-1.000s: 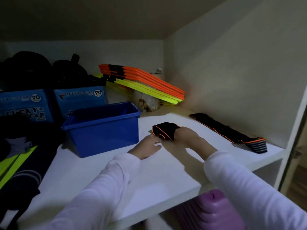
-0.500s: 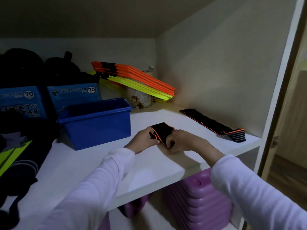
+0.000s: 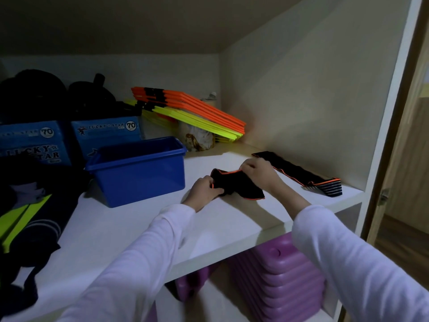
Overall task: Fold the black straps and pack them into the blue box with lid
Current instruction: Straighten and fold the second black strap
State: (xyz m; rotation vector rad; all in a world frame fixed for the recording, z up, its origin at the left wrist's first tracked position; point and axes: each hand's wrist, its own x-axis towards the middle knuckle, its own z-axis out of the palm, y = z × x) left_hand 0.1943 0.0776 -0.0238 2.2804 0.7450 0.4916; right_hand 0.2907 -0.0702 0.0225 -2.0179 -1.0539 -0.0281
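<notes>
Both hands work one folded black strap [image 3: 236, 185] with orange edging, held low over the white shelf [image 3: 130, 231] just right of the blue box [image 3: 139, 175]. The left hand [image 3: 203, 188] has its fingers curled round the strap's left end in a closed grip; the right hand [image 3: 258, 171] pinches the strap's upper right edge, with a loose corner hanging down onto the shelf below it. The blue box stands open with no lid on it; its inside is in shadow, and what it holds cannot be made out. A second black strap [image 3: 299, 174] lies stretched flat well to the right of the box, along the side wall, its striped end nearest the shelf's front edge. Behind the box sit two blue printed cartons [image 3: 106, 133] and a slanting stack of orange and yellow bars [image 3: 197, 112].
</notes>
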